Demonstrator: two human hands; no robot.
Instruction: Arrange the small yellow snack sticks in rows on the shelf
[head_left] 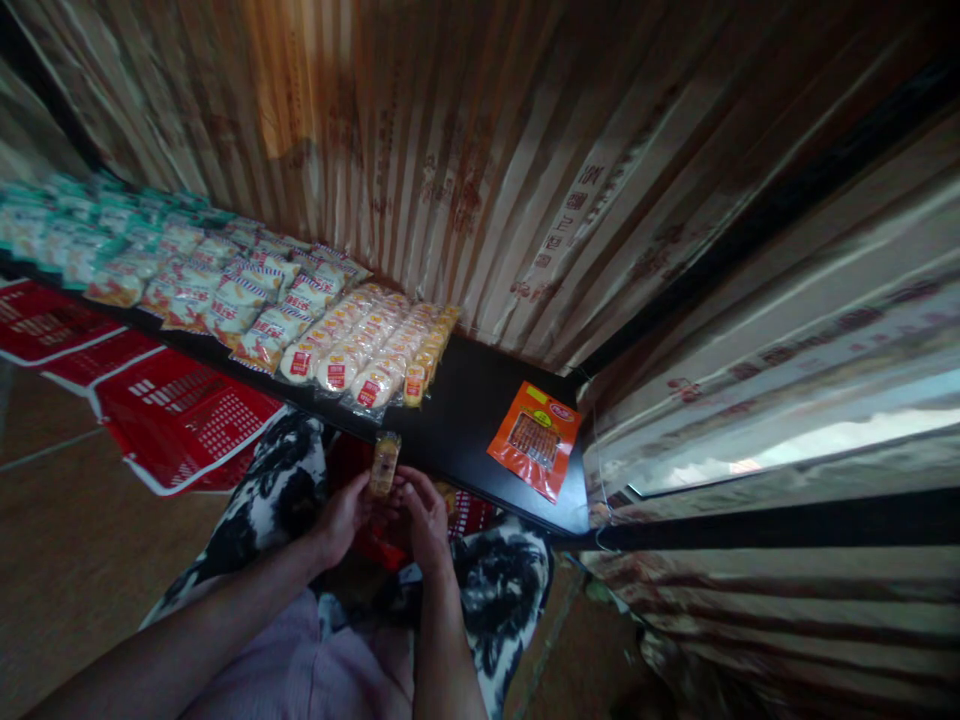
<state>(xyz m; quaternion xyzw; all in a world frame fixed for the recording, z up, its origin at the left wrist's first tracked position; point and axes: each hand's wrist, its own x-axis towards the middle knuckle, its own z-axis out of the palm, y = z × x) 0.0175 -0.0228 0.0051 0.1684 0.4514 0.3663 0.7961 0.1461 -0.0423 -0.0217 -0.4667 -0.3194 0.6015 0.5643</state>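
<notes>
Between my hands stands a small wrapped snack cake, brownish-yellow in clear plastic, held upright at the front edge of the black shelf. My left hand is closed on its left side. The fingers of my right hand curl in at its lower right, partly hidden behind the hand. Just beyond, similar yellow wrapped cakes stand in a row. To their left are rows of round, pale wrapped cakes with red labels.
White snack bags and green-white bags line the shelf's left. An orange-red packet lies at its right end. Red printed bags hang or lie below. A pleated curtain rises behind; a dark bar runs right.
</notes>
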